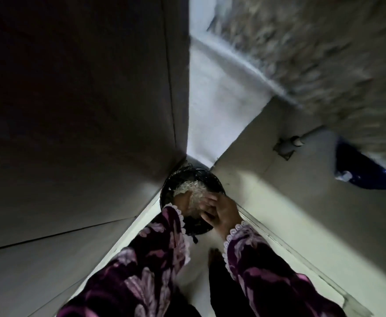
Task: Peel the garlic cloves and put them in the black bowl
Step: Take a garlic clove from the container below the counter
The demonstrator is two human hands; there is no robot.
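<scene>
My two sleeves [155, 259], purple floral velvet with lace cuffs, come up from the bottom edge. A foot [215, 255] shows between them on the pale floor [199, 282]. My right hand [221, 215] is just past the right cuff, fingers curled down over the near-right rim of the black bowl [212, 180], touching the pale shreddy pile [193, 193] inside it; can't tell if the fingers actually pinch anything. My left hand [184, 202] is down inside the bowl on its left side, mostly hidden by the cuff and the pile, so grip unclear. Hands are close together, both at the bowl, the pile between them. The pile looks like garlic skins, too blurred to be sure; no separate cloves made out. Bowl sits low on the floor, tucked into the corner where a dark panel [73, 110] on the left meets a pale ledge [279, 179] on the right. Farther right, a grey pipe fitting [288, 145] on the ledge, a dark blue object [365, 172] beyond it. Far top right, blurred speckled wall [313, 42].
</scene>
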